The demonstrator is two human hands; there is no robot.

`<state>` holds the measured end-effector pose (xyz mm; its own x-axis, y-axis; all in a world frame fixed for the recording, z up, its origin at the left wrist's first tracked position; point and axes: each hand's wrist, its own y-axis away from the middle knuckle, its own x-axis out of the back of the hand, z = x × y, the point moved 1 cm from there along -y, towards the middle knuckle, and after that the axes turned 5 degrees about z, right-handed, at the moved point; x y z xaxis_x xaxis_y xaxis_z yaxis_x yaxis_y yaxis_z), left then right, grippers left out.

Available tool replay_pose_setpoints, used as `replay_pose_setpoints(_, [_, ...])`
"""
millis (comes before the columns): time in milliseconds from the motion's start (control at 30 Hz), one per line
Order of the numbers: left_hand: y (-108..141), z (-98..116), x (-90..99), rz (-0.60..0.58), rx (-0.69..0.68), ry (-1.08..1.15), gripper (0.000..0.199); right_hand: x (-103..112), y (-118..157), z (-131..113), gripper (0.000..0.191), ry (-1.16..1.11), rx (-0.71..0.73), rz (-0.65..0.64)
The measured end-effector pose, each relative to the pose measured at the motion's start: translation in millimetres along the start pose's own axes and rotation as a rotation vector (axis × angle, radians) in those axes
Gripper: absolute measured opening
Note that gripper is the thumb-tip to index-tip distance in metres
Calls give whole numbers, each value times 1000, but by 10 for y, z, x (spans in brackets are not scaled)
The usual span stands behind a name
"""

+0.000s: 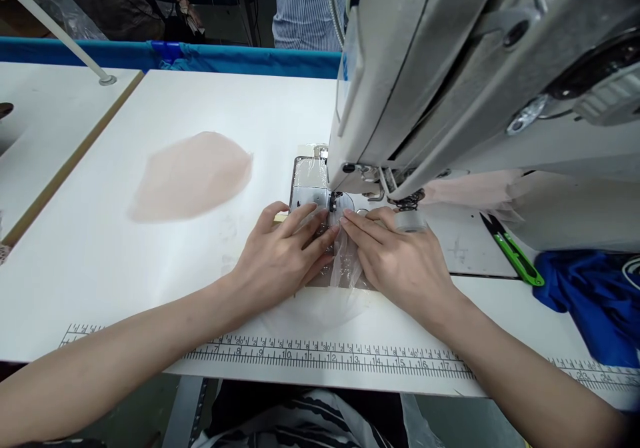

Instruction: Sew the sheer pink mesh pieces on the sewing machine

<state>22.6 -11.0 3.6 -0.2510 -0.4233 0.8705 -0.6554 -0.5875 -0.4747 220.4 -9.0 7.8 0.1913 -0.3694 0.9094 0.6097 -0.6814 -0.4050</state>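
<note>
A thin, see-through cloth [345, 268] lies right in front of the needle of a big white sewing machine [395, 88], between two hands, and its near end spreads toward the table's front edge. The left hand [283, 251] lies flat with its fingers a bit apart, tips beside the cloth, and grips nothing that I can see. The right hand [400, 258] has its fingers close together on the cloth's other side; I cannot tell if they pinch it. A shiny metal plate [311, 181] sits just past the left fingers. The white table [115, 268] has ruler marks [305, 355] along its front. A pale pink piece [195, 178] lies flat on the left, and more pink cloth [470, 191] is behind the machine. On the right, green snips [517, 255] lie touching a crumpled dark blue cloth [590, 295]. Bright blue cloth [260, 61] runs along the back edge. Beyond it stands a person in a striped shirt [307, 11]. Clear plastic [75, 18] sits in the far left corner; I cannot tell what it holds.
</note>
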Motion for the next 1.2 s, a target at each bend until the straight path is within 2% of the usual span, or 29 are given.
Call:
replay_pose_setpoints(133, [1,1,-1,0,-1,12,31,2,6,3,38,-12,-18,-34])
replay_pose_setpoints(533, [-1,-38,-29,4,38,100,30,-9,3,-1,35,16,-25,-24])
replay_pose_setpoints(1000, [-15,-84,-76,-49,54,112,38,-45,-12,50,36,72,-38,-29])
replay_pose_setpoints(1133, [-10,-94,116,-30,30,154,33,55,1,66,36,57,-35,9])
replay_pose_setpoints(1200, [8,-83,295,-86,55,260,26,176,-4,71,32,-61,-55,-16])
